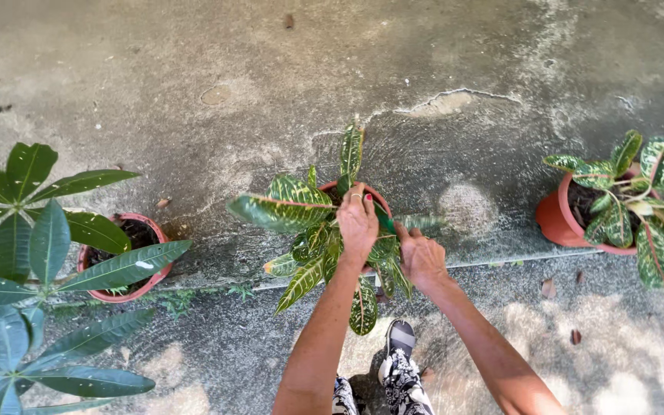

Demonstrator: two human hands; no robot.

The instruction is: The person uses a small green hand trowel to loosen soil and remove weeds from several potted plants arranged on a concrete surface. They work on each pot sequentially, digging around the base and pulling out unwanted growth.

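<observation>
Both hands reach into a yellow-veined green croton in a round terracotta-coloured plastic pot (378, 201) on stained concrete. The left hand (357, 223) lies curled over the central stems, apparently to part them. The right hand (421, 257) grips lower leaves, its grasp partly hidden by foliage.

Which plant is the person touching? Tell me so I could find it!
Look along the concrete ledge that carries three terracotta pots. The middle pot holds a croton plant with green leaves streaked yellow. Unlike the plain-leaved plant on one side and the untouched croton on the other, it has the left hand and right hand on it.
</observation>
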